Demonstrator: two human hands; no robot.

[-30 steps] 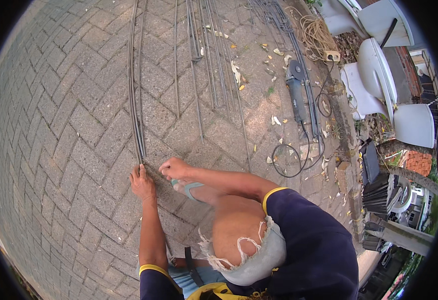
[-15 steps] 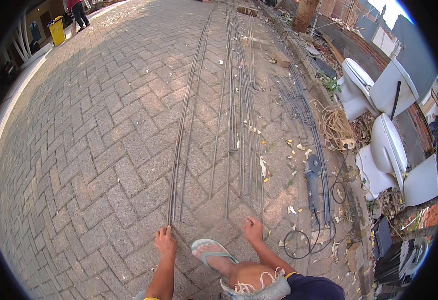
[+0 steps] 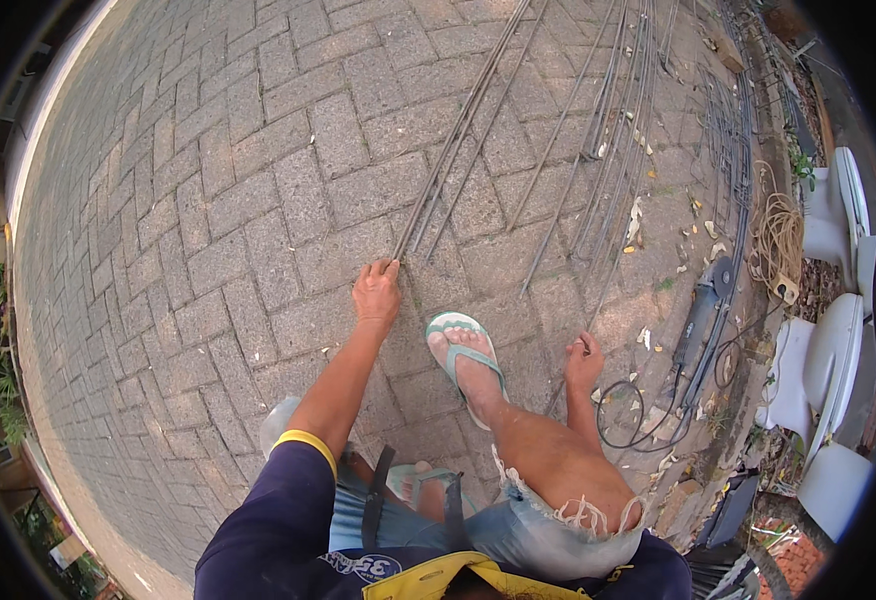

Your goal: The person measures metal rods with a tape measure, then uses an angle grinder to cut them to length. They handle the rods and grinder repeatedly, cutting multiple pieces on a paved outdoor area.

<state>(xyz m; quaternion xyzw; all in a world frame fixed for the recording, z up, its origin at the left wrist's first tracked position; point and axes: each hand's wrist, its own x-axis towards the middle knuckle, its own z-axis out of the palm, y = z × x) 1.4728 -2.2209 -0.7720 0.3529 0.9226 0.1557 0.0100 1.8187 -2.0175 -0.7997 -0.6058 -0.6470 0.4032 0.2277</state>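
Long, thin steel rods lie lengthwise on the paving. My left hand is closed on the near end of the leftmost bundle of steel rods, fingers pinching the tips. To the right, my right hand is closed beside my raised knee, and a single thin steel rod runs down to its fingers. The fingers partly hide that rod's end. Between the hands, other rods end on the bricks short of my sandalled foot.
An angle grinder with a black cable lies at the right. Beyond it are a coiled tan cord, bent steel frames and white toilets along the edge. Herringbone paving stretches left.
The view has tipped down toward my body and swung left, so the rods and grinder appear farther right. My left hand keeps its hold on the rod ends; both feet now show.
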